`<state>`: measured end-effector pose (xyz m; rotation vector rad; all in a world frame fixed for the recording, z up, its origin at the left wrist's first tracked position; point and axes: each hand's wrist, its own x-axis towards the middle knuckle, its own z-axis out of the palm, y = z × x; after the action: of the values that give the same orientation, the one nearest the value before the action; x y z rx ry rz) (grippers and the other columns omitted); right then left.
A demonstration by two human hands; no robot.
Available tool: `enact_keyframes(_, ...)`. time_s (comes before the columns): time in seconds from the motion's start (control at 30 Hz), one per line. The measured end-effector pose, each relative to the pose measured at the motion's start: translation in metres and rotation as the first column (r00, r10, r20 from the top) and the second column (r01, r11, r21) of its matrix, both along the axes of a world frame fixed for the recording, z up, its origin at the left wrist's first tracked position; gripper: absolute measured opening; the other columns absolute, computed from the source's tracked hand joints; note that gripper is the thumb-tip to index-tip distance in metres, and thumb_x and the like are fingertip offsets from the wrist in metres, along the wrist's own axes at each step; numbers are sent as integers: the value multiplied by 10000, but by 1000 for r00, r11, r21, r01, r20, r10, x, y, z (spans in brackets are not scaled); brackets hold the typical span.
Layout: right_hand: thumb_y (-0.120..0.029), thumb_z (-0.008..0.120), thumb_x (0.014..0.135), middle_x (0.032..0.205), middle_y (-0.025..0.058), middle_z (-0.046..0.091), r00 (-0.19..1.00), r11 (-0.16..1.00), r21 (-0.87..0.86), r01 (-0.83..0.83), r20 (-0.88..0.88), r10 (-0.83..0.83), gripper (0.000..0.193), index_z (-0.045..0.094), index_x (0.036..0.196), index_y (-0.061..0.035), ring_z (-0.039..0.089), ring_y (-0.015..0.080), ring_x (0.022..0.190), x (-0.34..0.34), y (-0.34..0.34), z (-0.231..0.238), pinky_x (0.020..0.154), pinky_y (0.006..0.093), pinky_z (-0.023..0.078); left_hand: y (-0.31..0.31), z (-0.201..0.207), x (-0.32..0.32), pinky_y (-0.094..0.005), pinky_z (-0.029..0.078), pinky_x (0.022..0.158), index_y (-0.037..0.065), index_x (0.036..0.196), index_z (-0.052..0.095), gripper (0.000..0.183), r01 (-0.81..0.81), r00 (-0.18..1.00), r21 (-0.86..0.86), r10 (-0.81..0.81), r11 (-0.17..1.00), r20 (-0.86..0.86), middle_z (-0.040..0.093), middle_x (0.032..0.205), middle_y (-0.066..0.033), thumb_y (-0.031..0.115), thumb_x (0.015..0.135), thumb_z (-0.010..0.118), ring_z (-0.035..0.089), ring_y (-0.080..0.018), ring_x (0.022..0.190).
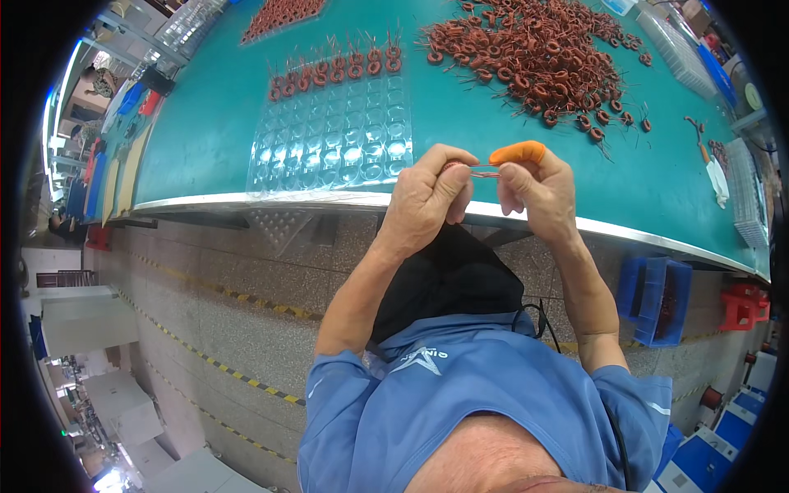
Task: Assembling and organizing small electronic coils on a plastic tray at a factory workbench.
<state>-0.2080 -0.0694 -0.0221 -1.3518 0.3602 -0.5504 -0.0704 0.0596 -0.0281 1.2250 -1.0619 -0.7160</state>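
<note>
Over the table's near edge, my left hand pinches a small copper-wound ring coil, mostly hidden by the thumb and fingers. The coil's thin wire leads stretch across to my right hand, whose thumb and forefinger are closed on their ends. An orange finger cot covers that forefinger. Left of my hands lies a clear plastic tray with round pockets. Its far rows hold several ring coils with leads pointing up; its nearer pockets have none.
A big heap of loose coils covers the table's far right. Another filled tray sits at the far left. Clear trays are stacked at the right, near an orange-handled tool. Below the table edge stand a blue bin and a red stool.
</note>
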Motion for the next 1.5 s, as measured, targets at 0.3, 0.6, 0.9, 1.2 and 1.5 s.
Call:
enact_keyframes(0.3, -182, 686, 901, 767, 40, 633, 934, 928, -137, 346, 139, -328, 294, 586, 1098, 11, 587, 77, 628, 9, 1, -3, 551, 184, 434, -7, -3, -18, -224, 409, 435, 38, 1062, 531, 212, -129, 885, -58, 88, 990, -457, 500, 631, -35, 227, 1028, 441, 499, -113, 482)
enact_keyframes(0.6, -270, 565, 976, 614, 25, 582, 1000, 996, 94, 3, -11, -2, 295, 639, 887, 1, 521, 64, 469, 3, 13, -8, 426, 182, 360, -14, -1, 0, -385, 481, 567, 13, 1069, 483, 166, -137, 878, -72, 155, 988, 453, 594, 726, -151, 137, 971, 529, 616, -286, 638)
enact_keyframes(0.9, -262, 565, 962, 607, 38, 577, 984, 925, 336, -177, 31, 177, 281, 624, 869, -4, 529, 78, 461, -4, 4, 0, 404, 187, 365, -4, 47, 24, -427, 487, 673, 32, 1125, 494, 257, 132, 566, 143, -193, 981, 802, 564, 909, -159, 91, 898, 598, 618, -347, 818)
enact_keyframes(1.2, -283, 597, 936, 600, 26, 579, 964, 905, 349, -244, -11, 264, 290, 633, 836, -12, 514, 72, 443, -1, -4, -1, 406, 192, 364, -1, 55, 28, -389, 506, 684, 30, 1001, 485, 260, 278, 434, 201, -309, 939, 846, 514, 889, -120, 79, 825, 671, 591, -299, 814)
enact_keyframes(1.5, -205, 632, 910, 518, -6, 525, 958, 813, -541, 214, -47, -283, 277, 663, 742, 13, 450, 60, 454, -4, 13, 3, 428, 235, 340, -1, 26, 2, -309, 512, 674, -6, 1091, 491, 266, -38, 716, 102, -44, 994, 697, 583, 914, -136, 117, 906, 637, 611, -254, 710)
